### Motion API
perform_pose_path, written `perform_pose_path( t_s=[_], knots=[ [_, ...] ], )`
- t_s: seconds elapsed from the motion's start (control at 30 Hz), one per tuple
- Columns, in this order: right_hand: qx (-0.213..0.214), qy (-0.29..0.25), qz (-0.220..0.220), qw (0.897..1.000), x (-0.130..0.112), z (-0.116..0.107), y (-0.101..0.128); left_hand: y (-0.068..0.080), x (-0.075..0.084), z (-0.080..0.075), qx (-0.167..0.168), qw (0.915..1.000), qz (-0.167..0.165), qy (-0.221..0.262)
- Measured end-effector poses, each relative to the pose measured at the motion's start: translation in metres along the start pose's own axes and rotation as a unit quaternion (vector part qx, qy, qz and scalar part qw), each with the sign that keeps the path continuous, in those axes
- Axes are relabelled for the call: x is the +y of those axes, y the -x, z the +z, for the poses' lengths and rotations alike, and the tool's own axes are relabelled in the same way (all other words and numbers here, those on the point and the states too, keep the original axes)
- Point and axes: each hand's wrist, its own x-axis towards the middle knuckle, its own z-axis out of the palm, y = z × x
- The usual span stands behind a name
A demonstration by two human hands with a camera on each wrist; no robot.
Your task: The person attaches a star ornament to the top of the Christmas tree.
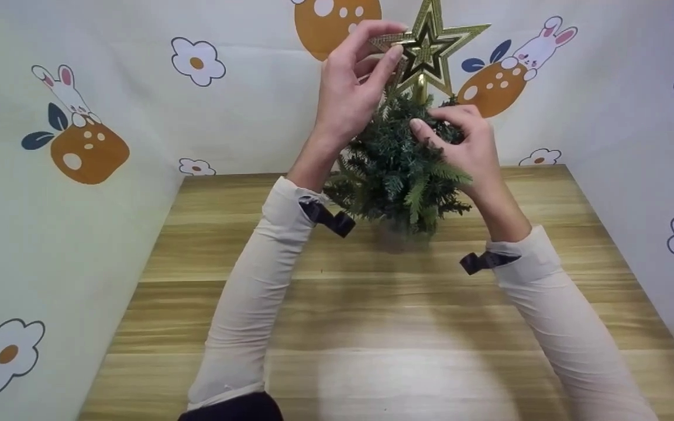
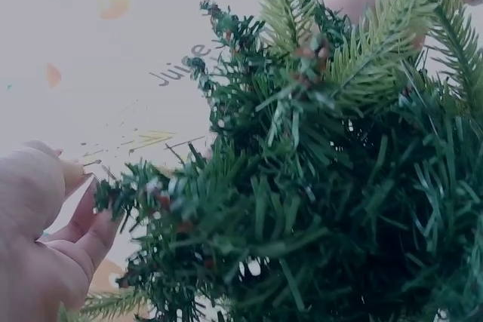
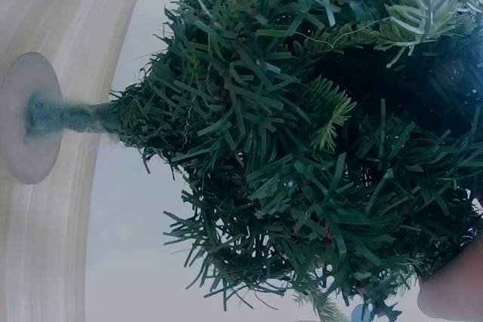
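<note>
Item: gold star topper (image 1: 430, 49), at the tip of a small artificial Christmas tree (image 1: 398, 175) on the desk (image 1: 372, 327). Left hand (image 1: 348, 88) pinches a star point; right hand (image 1: 466, 146) grasps upper branches just below (steadying). Advice, as judged: keep the stem vertical, press gently.

Bright even light, soft shadows on table (image 1: 372, 327), hazy, washed-out wrist views

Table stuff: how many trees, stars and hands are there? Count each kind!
Small green tree: 1
Gold star on the treetop: 1
Hands: 2, the left hand pinching the star, the right hand gripping the upper branches
Total: 4
</note>
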Motion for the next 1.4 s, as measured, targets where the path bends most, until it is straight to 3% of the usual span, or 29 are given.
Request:
perform_pose_path(
  t_s=[0.27,0.4,0.67,0.9,1.13,1.4],
  knots=[
    [0.026,0.048,-0.008,0.999,0.015,0.004,-0.003,0.007,0.000,-0.002,0.001,0.9998,0.008,-0.017],
    [0.043,0.077,-0.021,0.996,0.022,0.006,-0.005,0.013,0.003,-0.005,0.009,0.9998,-0.004,-0.018],
    [0.047,0.147,-0.047,0.987,0.022,0.005,-0.004,0.029,0.009,-0.015,0.016,0.9973,-0.015,-0.070],
    [0.022,0.139,-0.101,0.985,0.024,-0.005,-0.004,0.050,0.004,-0.028,0.037,0.9961,-0.007,-0.080],
    [-0.014,0.140,-0.208,0.968,0.033,-0.018,-0.011,0.067,-0.011,-0.042,0.051,0.9966,0.016,-0.063],
    [-0.007,0.125,-0.225,0.966,0.023,-0.026,-0.007,0.080,-0.023,-0.059,0.054,0.9951,0.021,-0.079]
  ],
)
